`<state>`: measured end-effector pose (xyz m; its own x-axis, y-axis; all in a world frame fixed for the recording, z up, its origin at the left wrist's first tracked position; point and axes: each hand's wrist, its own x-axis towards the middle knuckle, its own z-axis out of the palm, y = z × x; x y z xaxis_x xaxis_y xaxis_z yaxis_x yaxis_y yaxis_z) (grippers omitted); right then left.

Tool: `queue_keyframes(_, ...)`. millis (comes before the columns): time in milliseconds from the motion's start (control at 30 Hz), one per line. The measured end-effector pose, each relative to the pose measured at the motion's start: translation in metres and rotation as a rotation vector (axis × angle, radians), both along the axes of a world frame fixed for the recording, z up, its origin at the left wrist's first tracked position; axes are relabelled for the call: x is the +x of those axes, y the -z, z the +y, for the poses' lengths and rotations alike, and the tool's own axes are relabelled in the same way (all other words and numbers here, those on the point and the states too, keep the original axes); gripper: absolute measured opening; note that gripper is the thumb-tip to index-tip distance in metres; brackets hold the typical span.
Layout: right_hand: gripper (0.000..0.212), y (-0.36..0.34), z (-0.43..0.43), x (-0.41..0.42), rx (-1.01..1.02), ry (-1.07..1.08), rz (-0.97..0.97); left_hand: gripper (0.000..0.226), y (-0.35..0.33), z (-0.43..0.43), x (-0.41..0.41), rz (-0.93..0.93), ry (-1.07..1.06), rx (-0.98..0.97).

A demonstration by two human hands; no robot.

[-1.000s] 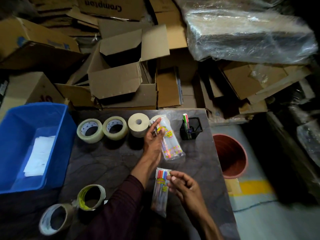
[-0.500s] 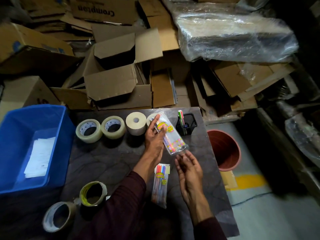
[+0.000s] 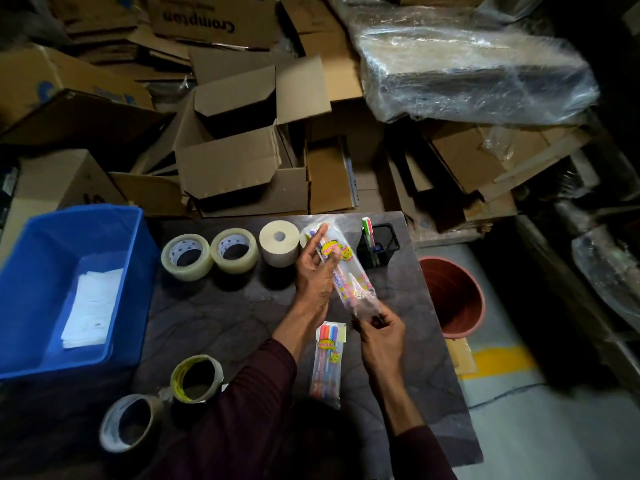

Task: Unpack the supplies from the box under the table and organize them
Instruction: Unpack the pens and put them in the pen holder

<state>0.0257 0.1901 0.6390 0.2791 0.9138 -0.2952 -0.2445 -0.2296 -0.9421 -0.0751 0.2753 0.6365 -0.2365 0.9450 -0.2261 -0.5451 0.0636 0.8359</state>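
Looks like the pens stage of the sorting: the left hand (image 3: pixel 313 271) has the clear pen packet (image 3: pixel 349 275) pinched near its sticker end, fingers long with the thumb across it; the right hand (image 3: pixel 381 336) has its fingertips closed on the bottom edge; it's held just above the table (image 3: pixel 225 306), near the black pen holder (image 3: pixel 377 245). Next I'd guess it needs that end opened, or laying beside the second packet (image 3: pixel 327 362); crinkly clear film, bright sticker, multicoloured pens inside, probably slippery.

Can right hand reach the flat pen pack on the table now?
Probably, once freed: the right hand pinches the end of the held pack, but the flat pen pack lies uncovered beside it.
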Motion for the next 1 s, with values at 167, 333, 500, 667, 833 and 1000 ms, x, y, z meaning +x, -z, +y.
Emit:
queue_keyframes(167, 0.021, 0.006, -0.002, -0.005, -0.063, -0.014, -0.147, 0.049, -0.006, -0.006, 0.007, 0.051, 0.062, 0.043)
queue_keyframes(333, 0.023, 0.000, -0.002, -0.009, -0.117, 0.070, 0.072, 0.051, -0.009, -0.006, 0.006, 0.064, 0.088, 0.060)
queue_keyframes(500, 0.017, -0.002, -0.005, 0.000, -0.079, -0.044, 0.083, 0.049, -0.013, -0.003, -0.003, 0.034, 0.118, 0.051)
queue_keyframes(667, 0.014, -0.008, 0.003, -0.004, -0.056, -0.082, 0.081, 0.049, -0.017, -0.007, -0.002, 0.020, 0.134, 0.043)
queue_keyframes(833, 0.016, -0.001, -0.005, 0.011, -0.070, -0.167, 0.066, 0.050, -0.023, -0.007, -0.007, 0.023, 0.162, 0.046)
queue_keyframes(1000, 0.011, -0.001, -0.001, 0.008, -0.045, -0.128, 0.026, 0.052, -0.021, -0.012, -0.003, 0.000, 0.178, -0.008)
